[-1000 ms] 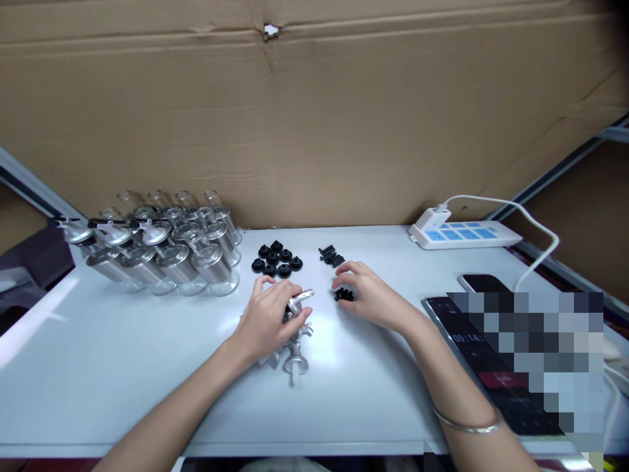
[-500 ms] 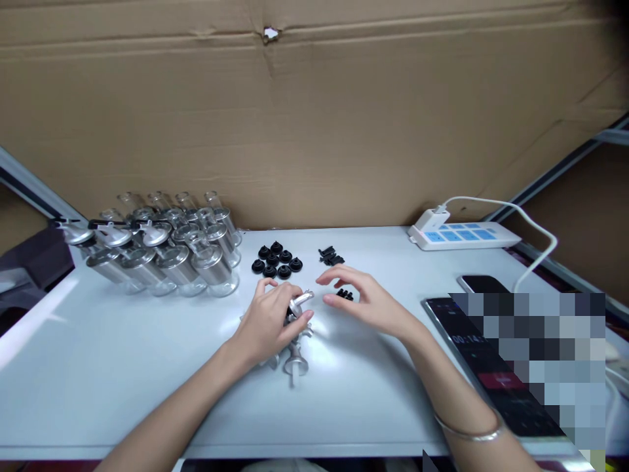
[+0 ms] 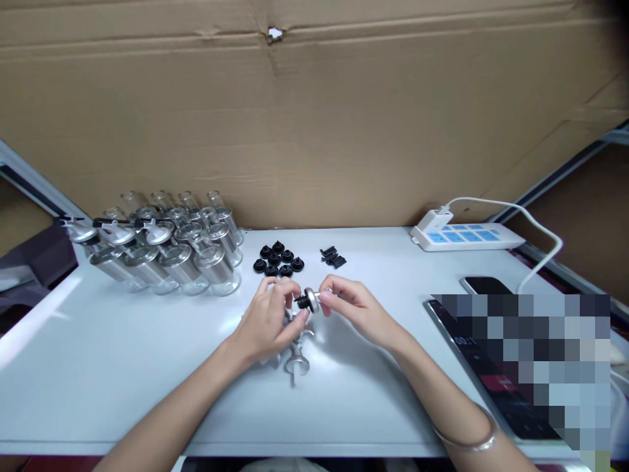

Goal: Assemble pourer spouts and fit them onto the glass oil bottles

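One metal spout [image 3: 314, 300] with a black plug [image 3: 303, 302] on its left end, in the head view, raised above the worktop [image 3: 122, 367] between left hand [image 3: 269, 314] and right hand [image 3: 361, 311]. At the right hand, grip pinching the thin silver end of the spout with thumb and bent fingers. At the left hand, thumb and forefinger apart, just beside the black plug; not possible to tell pressing from only touching there. Under the left hand, partly hidden by it, more silver spouts [image 3: 297, 364] on the worktop. Farther back, eight black caps [image 3: 274, 259] in a cluster, and right of them some thin black pieces [image 3: 334, 257]. To the left, many glass bottles [image 3: 213, 259] with metal bands, close together. To the right, a white power strip [image 3: 469, 246] and, nearer, a big phone [image 3: 484, 367].
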{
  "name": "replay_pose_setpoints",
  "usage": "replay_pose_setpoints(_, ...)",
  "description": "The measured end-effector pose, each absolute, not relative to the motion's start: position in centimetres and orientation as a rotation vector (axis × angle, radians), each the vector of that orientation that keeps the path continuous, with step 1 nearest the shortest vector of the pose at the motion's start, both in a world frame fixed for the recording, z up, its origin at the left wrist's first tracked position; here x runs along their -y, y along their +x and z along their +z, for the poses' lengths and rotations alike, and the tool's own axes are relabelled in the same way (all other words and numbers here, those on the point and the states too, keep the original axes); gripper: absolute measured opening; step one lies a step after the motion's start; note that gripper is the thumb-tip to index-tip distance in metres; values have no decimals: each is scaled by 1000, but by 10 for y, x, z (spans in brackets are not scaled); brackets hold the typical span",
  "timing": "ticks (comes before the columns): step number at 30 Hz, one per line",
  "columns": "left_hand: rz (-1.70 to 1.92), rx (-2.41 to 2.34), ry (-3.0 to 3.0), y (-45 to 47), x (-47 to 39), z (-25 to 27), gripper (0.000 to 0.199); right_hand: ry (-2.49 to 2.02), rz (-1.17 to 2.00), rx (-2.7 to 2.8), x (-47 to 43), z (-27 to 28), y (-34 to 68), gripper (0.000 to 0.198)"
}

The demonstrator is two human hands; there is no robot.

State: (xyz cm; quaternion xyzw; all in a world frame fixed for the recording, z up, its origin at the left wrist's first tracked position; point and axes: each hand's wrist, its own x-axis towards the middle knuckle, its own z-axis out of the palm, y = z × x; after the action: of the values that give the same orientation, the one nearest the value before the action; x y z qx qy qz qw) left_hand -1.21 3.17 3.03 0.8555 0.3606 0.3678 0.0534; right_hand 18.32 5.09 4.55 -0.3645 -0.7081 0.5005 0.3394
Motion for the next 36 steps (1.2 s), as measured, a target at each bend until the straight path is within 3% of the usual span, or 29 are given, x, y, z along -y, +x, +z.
replay_pose_setpoints(3, 1067, -1121, 2641, -14, -35, 30, 12, -908, 1529, 1811, -51, 45, 182, 34)
replay_pose_setpoints(7, 988, -1045, 2707, -14, -38, 27, 20, -848, 1889, 1749, -47, 42, 177, 37)
replay_pose_setpoints(12, 1158, -958, 2931, -12, -36, 33, 33, -643, 2318, 1399, -46, 38, 176, 36)
replay_pose_setpoints(18, 1215, -929, 3146, -11, -33, 43, 36, -654, 2434, 1182, -46, 42, 175, 35)
replay_pose_setpoints(24, 1212, -1086, 3144, -17, -39, 47, 42, -697, 2050, 1422, -40, 44, 167, 35)
replay_pose_setpoints(30, 1233, -1166, 2847, -17, -43, 40, 38, -952, 1299, 1872, -31, 49, 164, 23)
replay_pose_setpoints(36, 1026, -1317, 2536, -14, -42, 39, 43, -844, 517, 2100, -32, 45, 163, 21)
